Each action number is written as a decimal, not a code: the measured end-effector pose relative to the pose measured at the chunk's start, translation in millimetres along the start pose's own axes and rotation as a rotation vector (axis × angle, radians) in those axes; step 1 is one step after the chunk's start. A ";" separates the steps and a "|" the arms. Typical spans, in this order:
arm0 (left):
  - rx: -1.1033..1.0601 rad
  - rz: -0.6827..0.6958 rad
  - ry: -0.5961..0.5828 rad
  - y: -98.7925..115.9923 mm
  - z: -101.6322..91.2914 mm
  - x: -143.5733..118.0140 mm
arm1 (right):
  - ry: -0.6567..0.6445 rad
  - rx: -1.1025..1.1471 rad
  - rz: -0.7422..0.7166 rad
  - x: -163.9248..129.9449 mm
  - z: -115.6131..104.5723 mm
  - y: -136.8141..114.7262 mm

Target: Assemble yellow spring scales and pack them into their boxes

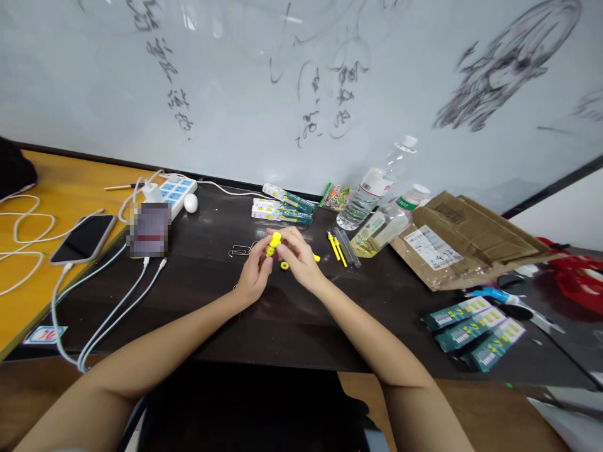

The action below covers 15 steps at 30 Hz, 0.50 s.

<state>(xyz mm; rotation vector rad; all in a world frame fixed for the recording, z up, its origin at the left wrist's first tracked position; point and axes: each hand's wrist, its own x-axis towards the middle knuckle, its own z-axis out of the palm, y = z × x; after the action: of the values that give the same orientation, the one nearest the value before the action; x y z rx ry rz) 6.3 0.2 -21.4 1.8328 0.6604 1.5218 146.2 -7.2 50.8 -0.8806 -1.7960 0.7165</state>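
Sitting at a dark wooden desk (pixel 292 314) below a scribbled whiteboard (pixel 245 81), your left hand (pixel 253 276) and right hand (pixel 298 258) together pinch a small yellow plastic piece (pixel 273 243).

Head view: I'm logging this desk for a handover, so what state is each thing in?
left hand: closed on the yellow piece
right hand: fingertips on the same piece
yellow piece: held above the desk
yellow ring: loose on the desk
phone: screen dark, cable plugged in
power strip: charger plugged in
water bottle: capped, leaning
cardboard box: flattened
green packs: lying flat, fanned
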 end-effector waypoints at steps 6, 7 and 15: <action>-0.085 -0.059 0.031 -0.9 -2.4 3.4 | -0.087 0.181 0.070 24.7 -8.0 -1.2; -0.095 -0.060 0.041 -1.3 -2.6 4.0 | -0.094 0.191 0.069 26.6 -8.9 -1.2; -0.121 -0.054 0.041 1.0 -0.9 4.8 | -0.047 0.227 0.104 25.7 -7.4 10.8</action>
<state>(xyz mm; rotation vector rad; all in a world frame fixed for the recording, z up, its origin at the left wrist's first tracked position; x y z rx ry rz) 6.3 3.2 -17.4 1.6851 0.6186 1.5337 149.0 20.7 57.9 -0.8144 -1.6786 0.9947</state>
